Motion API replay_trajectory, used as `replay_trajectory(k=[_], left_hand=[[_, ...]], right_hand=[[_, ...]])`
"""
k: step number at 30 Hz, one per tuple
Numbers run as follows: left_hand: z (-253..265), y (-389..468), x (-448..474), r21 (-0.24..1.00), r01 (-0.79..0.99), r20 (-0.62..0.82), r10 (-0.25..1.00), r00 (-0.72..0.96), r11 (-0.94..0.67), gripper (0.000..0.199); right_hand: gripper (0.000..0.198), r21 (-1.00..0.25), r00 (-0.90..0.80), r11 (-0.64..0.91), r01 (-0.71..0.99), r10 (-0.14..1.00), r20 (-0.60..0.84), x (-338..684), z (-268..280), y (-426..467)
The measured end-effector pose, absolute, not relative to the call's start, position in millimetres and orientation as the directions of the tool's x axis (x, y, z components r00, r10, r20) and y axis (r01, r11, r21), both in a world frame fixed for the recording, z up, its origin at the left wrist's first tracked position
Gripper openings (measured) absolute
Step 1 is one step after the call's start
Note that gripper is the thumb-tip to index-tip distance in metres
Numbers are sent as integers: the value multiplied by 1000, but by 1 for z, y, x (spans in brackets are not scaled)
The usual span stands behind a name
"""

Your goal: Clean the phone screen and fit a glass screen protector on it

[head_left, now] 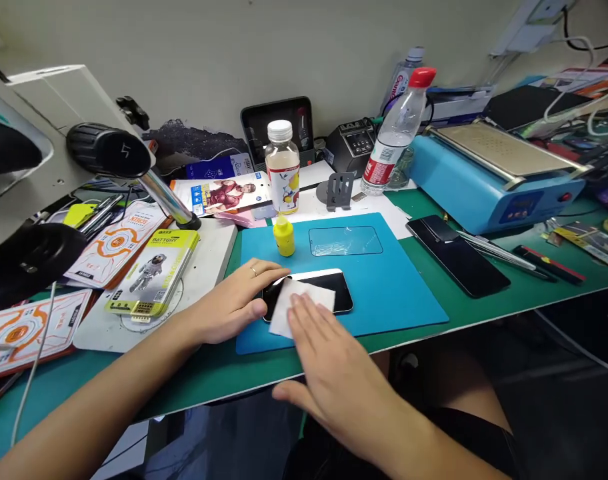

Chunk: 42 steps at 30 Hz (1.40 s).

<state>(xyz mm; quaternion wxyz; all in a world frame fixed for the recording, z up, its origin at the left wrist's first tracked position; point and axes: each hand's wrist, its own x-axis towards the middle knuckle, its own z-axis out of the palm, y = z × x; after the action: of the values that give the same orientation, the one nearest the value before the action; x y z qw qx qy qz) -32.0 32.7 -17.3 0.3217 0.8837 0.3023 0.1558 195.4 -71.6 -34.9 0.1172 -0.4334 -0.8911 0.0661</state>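
Note:
A smartphone (pixel 341 288) with a black screen and pale edge lies face up on a blue mat (pixel 399 293). My left hand (pixel 234 300) holds its left end, fingers along the far edge and thumb near the front corner. With flattened fingers, my right hand (pixel 329 353) presses a white wipe (pixel 283 313) onto the screen; its thumb sticks out to the side. Part of the phone is hidden under the wipe and hands. Behind it on the mat are a small yellow bottle (pixel 284 237) and a clear screen protector (pixel 347 241) with a dark border.
To the right lie another black phone (pixel 464 260), tweezers (pixel 499 253) and a blue heating machine (pixel 464 180). Drink bottles (pixel 283 167) and a phone stand (pixel 340 191) stand behind the mat. Battery packaging (pixel 157 270) and a microscope stand (pixel 109 153) occupy the left.

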Motion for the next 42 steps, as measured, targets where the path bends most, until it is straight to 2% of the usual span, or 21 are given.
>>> replay_trajectory(k=[5,10,13,16,20,23,27,30,34,38,42], left_hand=[[-21,32,-33,622,479,83,660,746,-619,90],[-23,31,-34,656,452,84,653,752,-605,83],[-23,30,-32,658,461,115,684,721,-596,88],[-24,30,-32,683,470,156,740,654,-559,92],[-25,32,-33,702,445,182,744,643,-556,92],[-24,34,-33,690,467,172,752,636,-553,93],[-21,34,-34,715,513,240,855,460,-476,103],[-20,34,-33,730,519,234,876,422,-445,95],[-19,35,-29,705,547,195,865,463,-452,74],[-16,37,-28,657,576,212,852,478,-486,50],[-18,38,-28,620,590,224,837,499,-517,44]], right_hand=[[90,-128,-524,545,829,836,164,223,-35,-65],[93,-164,-429,460,873,883,193,209,-40,-55],[100,-190,-389,424,886,900,194,186,-43,-48],[106,-254,-415,448,857,893,174,156,-45,-41],[108,-284,-452,484,828,875,174,132,-47,-43],[100,-232,-490,530,816,846,210,149,-49,-55],[90,-85,-499,538,839,822,276,200,-51,-63],[89,-53,-432,467,883,851,299,218,-53,-53],[99,-127,-343,382,915,905,251,184,-54,-40],[103,-172,-407,439,882,894,188,135,-50,-38],[99,-151,-494,525,838,846,201,129,-50,-43]])
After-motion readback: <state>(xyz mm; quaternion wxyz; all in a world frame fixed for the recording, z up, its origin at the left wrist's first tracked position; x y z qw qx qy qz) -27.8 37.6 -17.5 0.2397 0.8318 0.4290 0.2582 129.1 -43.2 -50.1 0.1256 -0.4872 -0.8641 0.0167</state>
